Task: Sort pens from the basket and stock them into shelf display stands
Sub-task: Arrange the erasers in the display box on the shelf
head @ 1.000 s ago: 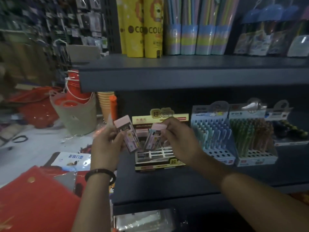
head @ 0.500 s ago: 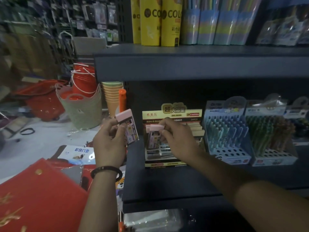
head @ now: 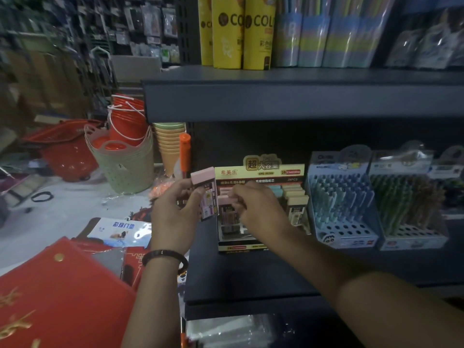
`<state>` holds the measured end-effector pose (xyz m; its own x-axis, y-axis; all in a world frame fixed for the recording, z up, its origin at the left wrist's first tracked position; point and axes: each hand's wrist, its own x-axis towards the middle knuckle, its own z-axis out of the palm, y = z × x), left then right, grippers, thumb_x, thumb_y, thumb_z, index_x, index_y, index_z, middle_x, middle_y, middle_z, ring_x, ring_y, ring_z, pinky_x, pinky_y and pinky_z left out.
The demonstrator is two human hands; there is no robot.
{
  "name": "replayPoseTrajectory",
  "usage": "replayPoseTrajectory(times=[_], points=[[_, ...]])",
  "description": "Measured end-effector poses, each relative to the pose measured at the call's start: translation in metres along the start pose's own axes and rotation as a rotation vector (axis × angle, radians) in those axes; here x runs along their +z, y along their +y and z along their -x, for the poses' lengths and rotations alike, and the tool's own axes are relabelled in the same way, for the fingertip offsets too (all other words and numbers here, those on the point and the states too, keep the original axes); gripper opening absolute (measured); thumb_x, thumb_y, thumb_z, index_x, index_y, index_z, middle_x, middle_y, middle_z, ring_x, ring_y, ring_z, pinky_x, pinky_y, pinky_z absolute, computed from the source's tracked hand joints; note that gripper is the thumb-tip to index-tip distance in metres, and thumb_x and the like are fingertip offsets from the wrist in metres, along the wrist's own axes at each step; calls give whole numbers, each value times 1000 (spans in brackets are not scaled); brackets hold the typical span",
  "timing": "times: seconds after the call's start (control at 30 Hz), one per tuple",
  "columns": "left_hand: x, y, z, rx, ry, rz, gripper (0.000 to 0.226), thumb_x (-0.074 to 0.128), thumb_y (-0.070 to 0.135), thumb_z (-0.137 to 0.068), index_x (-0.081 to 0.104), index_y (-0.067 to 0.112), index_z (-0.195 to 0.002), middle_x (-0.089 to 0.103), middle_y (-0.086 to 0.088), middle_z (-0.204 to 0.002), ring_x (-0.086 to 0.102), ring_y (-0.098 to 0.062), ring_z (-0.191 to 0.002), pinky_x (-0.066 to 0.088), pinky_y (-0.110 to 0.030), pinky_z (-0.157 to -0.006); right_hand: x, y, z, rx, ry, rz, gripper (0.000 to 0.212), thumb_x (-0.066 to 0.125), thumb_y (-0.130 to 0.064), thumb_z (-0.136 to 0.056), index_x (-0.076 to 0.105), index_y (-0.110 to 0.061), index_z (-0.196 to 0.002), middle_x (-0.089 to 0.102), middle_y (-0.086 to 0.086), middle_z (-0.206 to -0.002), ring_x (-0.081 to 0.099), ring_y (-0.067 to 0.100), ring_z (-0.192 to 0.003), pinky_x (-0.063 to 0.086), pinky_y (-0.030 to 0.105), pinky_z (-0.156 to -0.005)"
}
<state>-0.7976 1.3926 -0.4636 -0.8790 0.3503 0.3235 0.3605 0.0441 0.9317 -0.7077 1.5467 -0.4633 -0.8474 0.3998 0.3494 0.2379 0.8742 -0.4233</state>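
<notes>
My left hand holds a pink-capped lead case upright, just left of a black and yellow display stand on the dark shelf. My right hand pinches a second pink-capped case at the stand's front left slot; I cannot tell how deep it sits. More cases in pink, blue and yellow fill the stand's rows. To the right stand a blue pen display stand and a green pen stand, both partly filled.
An orange marker stands at the shelf's left edge. Left of the shelf are stacked green baskets, red buckets and cups. Red packets and a blue-white pack lie below left. Yellow tubes fill the upper shelf.
My right hand has brought its pink case lower into the stand's front left. My left hand has moved closer to the stand with its case. The view has shifted left.
</notes>
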Motion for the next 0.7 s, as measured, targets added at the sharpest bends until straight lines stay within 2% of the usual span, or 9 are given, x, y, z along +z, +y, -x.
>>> replayPoseTrajectory(times=[0.07,0.13,0.23,0.3,0.4,0.47,0.5,0.6,0.7], points=[[0,2,1,1,-24,-14,17,62,31,-97,70,46,-100,75,7,-88,71,-19,-81,59,-39,-67,-3,0,-3,52,2,-13,18,63,-19,-101,69,-27,-116,58,-6,-113,58,10,-101,58,33,-89],[0,3,2,7,-50,-43,19,61,31,-97,69,48,-98,75,10,-86,71,-17,-79,60,-42,-69,-10,0,-7,67,77,-43,20,59,-26,-104,69,-29,-121,63,-7,-113,62,8,-100,59,32,-89],[2,3,3,47,-98,-72,20,62,29,-97,70,47,-99,74,12,-86,70,-16,-78,60,-51,-72,-28,-5,-8,24,214,-355,23,64,-30,-101,71,-30,-124,72,-12,-103,70,3,-86,62,28,-74],[5,4,6,79,-128,-80,24,62,24,-98,71,46,-100,73,13,-85,68,-13,-77,60,-50,-72,-37,-8,-6,-32,148,-475,36,72,-30,-97,68,-35,-133,70,-14,-105,72,3,-82,61,22,-66],[10,8,11,113,-169,-89,29,61,18,-98,71,44,-105,70,20,-83,64,0,-76,59,-32,-71,-39,-10,-6,-109,56,-381,40,76,-18,-93,71,-34,-130,72,-14,-104,71,-2,-82,57,16,-67],[12,10,13,140,-151,-135,27,62,18,-98,71,41,-108,70,19,-84,63,4,-79,49,-14,-67,-36,-8,-6,-117,65,-345,34,76,-14,-93,75,-32,-122,75,-13,-102,71,-4,-86,59,19,-73],[13,10,14,140,-135,-159,26,62,18,-97,71,40,-109,70,18,-86,63,5,-80,45,-9,-65,-35,-6,-6,-112,75,-339,33,75,-13,-93,75,-32,-120,76,-13,-101,71,-4,-88,61,24,-76],[16,8,15,84,-112,-206,25,65,17,-95,69,37,-111,70,16,-92,64,5,-84,44,-8,-62,-35,-1,-5,-72,60,-314,33,74,-14,-95,73,-33,-122,75,-13,-102,72,0,-89,64,31,-79],[16,4,13,19,-90,-227,24,67,14,-94,69,31,-110,69,13,-93,63,1,-87,41,-9,-63,-31,6,-4,-51,35,-257,32,73,-15,-96,73,-32,-123,75,-13,-107,71,1,-94,63,33,-84]])
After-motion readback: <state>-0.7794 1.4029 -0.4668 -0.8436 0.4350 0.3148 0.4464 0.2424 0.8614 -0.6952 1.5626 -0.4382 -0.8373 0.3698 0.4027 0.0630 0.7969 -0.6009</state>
